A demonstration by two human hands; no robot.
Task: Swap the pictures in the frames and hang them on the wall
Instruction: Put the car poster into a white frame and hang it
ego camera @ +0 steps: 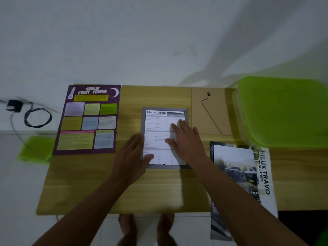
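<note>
A grey picture frame (186,110) lies face down on the wooden table (110,192), and a white "Specification" sheet (157,121) rests inside it. My right hand (186,139) lies flat on the sheet's right half, fingers spread. At the frame's lower left edge my left hand (132,157) rests with its thumb on the sheet's corner. The frame's brown backing board (209,110), with a hanger and a fold-out stand, lies just right of the frame. A purple poster (88,119) lies at the table's left, and a truck brochure (237,167) at the right.
A green-lidded plastic box (284,110) stands at the table's back right. A black charger with a coiled cable (37,118) lies on the floor to the left, near a green lid (35,150). The white wall (142,41) rises behind the table. My bare feet (147,228) show below the table's edge.
</note>
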